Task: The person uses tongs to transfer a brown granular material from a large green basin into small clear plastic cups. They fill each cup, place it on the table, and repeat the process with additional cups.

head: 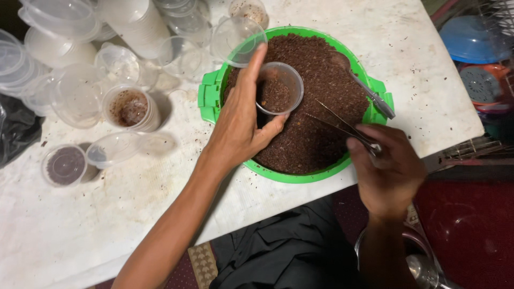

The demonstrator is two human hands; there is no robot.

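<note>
- Head view: left hand (241, 126) grips a small clear cup (279, 87), thumb under near side, fingers curled round the far side; index lies straight along the rim. Cup sits tilted over the green tub (210, 96), partly filled w/ the same dark brown soil (321, 80).
- Right hand (388, 171) pinches metal tweezers (342, 126) between thumb & fingertips, other fingers curled in. Tips point toward the cup, low over the soil; can't tell if they hold anything.
- Spoon (369, 91) lies half sunk in the soil at the tub's far right, untouched.
- To do it well, I'd say: keep the cup's mouth just beside the tweezer tips so the carry is short; hold the cup steady, tilted toward the tips, not so far that it spills.
- Light squeeze on the tweezers, likely better than a hard one – whatever gets picked is small.
- Keep both hands over the tub so crumbs fall back in, not on the white table (80, 230).
- Other cups nearby: one w/ some soil (128, 107), a filled one (65, 165), empty stacks (59, 32) at the table's far left.
</note>
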